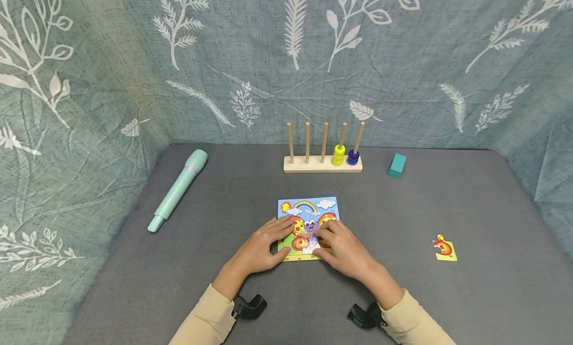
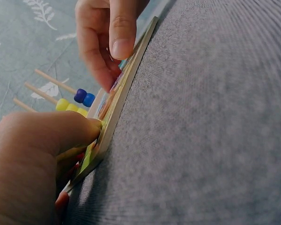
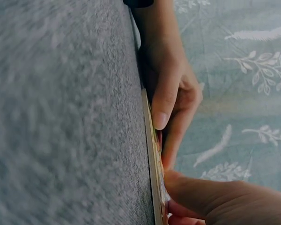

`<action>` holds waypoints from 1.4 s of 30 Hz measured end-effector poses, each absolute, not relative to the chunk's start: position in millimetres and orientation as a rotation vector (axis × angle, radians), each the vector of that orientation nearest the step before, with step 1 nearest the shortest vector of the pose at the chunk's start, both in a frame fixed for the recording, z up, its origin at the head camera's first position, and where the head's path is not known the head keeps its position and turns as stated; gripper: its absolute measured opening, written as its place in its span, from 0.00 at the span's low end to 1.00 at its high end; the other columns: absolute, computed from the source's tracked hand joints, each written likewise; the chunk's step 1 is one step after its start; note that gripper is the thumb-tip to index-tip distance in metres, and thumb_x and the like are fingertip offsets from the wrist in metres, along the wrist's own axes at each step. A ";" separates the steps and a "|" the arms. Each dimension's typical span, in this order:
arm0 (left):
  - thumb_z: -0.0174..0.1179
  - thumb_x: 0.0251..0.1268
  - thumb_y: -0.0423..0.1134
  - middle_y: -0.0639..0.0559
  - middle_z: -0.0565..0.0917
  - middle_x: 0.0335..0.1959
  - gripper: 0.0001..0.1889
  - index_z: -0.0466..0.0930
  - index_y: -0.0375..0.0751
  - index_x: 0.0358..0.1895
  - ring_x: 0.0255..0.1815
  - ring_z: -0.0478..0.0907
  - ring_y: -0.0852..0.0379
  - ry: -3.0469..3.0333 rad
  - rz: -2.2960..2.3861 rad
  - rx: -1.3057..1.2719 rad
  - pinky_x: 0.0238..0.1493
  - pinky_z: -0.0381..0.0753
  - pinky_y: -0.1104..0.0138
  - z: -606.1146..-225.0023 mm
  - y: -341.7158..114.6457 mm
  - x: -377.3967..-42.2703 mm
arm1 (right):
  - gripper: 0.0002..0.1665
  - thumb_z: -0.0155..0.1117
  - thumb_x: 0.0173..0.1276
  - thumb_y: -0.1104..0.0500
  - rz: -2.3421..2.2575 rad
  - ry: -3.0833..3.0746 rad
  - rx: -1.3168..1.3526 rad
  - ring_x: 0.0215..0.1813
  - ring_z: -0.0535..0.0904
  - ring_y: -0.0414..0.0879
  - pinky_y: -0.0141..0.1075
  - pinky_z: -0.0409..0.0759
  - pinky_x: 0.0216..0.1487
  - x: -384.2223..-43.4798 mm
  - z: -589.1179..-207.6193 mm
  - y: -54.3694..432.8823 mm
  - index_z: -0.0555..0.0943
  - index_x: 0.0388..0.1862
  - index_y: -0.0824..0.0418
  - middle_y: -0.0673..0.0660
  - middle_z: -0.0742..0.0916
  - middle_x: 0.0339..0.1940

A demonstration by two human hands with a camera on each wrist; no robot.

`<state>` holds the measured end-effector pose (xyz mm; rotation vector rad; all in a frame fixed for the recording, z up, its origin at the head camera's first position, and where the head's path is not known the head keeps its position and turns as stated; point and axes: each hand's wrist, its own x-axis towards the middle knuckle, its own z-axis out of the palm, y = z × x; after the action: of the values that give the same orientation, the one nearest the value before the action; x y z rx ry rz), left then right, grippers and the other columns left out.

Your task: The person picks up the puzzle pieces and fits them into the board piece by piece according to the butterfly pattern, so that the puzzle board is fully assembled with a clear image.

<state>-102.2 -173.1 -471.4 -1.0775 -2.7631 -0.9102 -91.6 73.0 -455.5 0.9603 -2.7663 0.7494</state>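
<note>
A butterfly puzzle (image 1: 309,206) with a rainbow and sun lies flat on the table in the head view. My left hand (image 1: 264,243) rests on its left side, fingers spread over the picture and thumb near the lower edge. On the lower right part of the picture, my right hand (image 1: 346,248) touches the pieces with bent fingers, its thumb set apart; the palm hides that corner. Seen from the left wrist, the right hand (image 2: 107,37) has fingertips down on the board. A loose puzzle piece (image 1: 444,249), yellow with a red-orange swirl, lies away to the right.
Behind the puzzle stands a wooden peg rack (image 1: 309,167) with yellow and blue beads on two pegs. A teal block (image 1: 397,165) is right of it. To the left lies a mint-green tube-shaped object (image 1: 179,188). A patterned cloth (image 1: 268,101) hangs behind the grey table.
</note>
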 end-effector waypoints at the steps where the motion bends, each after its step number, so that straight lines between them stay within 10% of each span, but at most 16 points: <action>1: 0.60 0.61 0.43 0.47 0.72 0.67 0.27 0.74 0.36 0.63 0.70 0.66 0.50 -2.761 -0.909 -1.078 0.73 0.62 0.54 -471.4 -172.9 -102.2 | 0.19 0.72 0.56 0.53 0.749 -2.763 0.955 0.45 0.74 0.46 0.41 0.77 0.47 -91.6 -455.6 72.8 0.83 0.44 0.61 0.52 0.80 0.41; 33: 0.58 0.62 0.46 0.47 0.73 0.66 0.26 0.74 0.39 0.63 0.70 0.66 0.51 -2.800 -0.759 -1.126 0.73 0.61 0.52 -463.8 -122.4 -114.3 | 0.10 0.69 0.59 0.57 0.712 -2.701 1.002 0.46 0.75 0.47 0.41 0.77 0.49 -93.8 -455.0 70.4 0.84 0.36 0.62 0.53 0.81 0.39; 42: 0.57 0.64 0.48 0.48 0.71 0.67 0.27 0.73 0.40 0.64 0.71 0.64 0.53 -2.794 -0.766 -1.141 0.74 0.59 0.53 -466.0 -123.5 -114.5 | 0.21 0.69 0.60 0.55 0.848 -2.841 1.031 0.54 0.76 0.50 0.43 0.77 0.57 -95.9 -446.4 82.1 0.81 0.50 0.65 0.57 0.81 0.49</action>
<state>-114.5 -123.5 -466.0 -1.1406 -2.7937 -0.7658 -95.9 82.1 -446.4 1.0313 -2.8408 0.8484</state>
